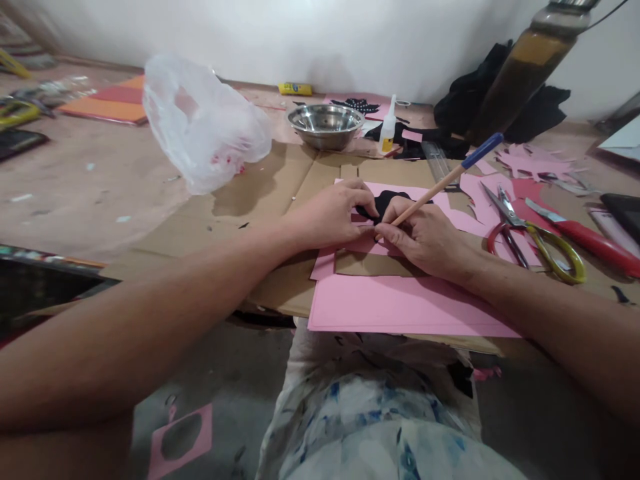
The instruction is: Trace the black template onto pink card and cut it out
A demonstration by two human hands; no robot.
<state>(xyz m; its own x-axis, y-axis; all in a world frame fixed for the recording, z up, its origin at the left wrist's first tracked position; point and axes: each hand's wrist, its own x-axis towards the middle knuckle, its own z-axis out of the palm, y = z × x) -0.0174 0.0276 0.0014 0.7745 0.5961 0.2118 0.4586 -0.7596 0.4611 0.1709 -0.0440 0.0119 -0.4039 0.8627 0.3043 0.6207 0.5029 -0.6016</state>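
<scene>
My right hand (425,233) is closed around a wooden stick with a blue end (443,183), its lower tip down by a black cut-out piece (393,200). The black piece lies on pink sheets (400,300). My left hand (345,210) has its fingers bent over the left edge of the black piece, pressing it, with the thumb near the stick's tip. Part of the black piece is hidden under both hands. A strip of brown cardboard (373,264) shows between the pink sheets, just below my hands.
Scissors (555,250) and a red-handled knife (595,240) lie at the right beside pink cut-outs (535,160). Behind my hands stand a metal bowl (325,127) and a glue bottle (388,130). A white plastic bag (200,127) is at the left.
</scene>
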